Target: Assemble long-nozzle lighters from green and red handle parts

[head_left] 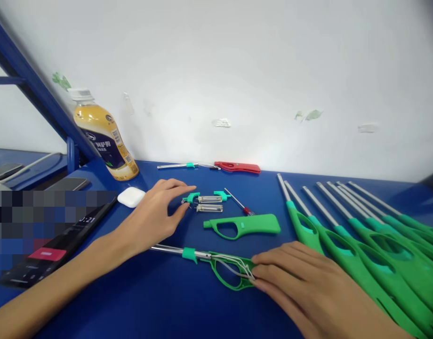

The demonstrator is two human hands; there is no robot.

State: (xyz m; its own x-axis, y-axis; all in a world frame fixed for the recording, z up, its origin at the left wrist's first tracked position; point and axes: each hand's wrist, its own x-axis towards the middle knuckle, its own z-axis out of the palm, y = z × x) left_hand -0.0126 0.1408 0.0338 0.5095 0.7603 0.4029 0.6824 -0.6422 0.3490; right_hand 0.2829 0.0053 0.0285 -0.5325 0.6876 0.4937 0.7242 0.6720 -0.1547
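My left hand reaches over the table with thumb and forefinger apart, their tips beside a small teal trigger that has a metal bit on it. Just right of it lie two clear fuel tanks and a second teal piece. Under my right hand is an opened green lighter casing half, its handle end covered by my fingers. Wires run through the casing to a metal tube with a teal trigger on it. The other green casing half lies above.
Several assembled green lighters lie at the right. A screwdriver, a red lighter casing and another metal tube lie farther back. At the left are a drink bottle, a white case and a phone.
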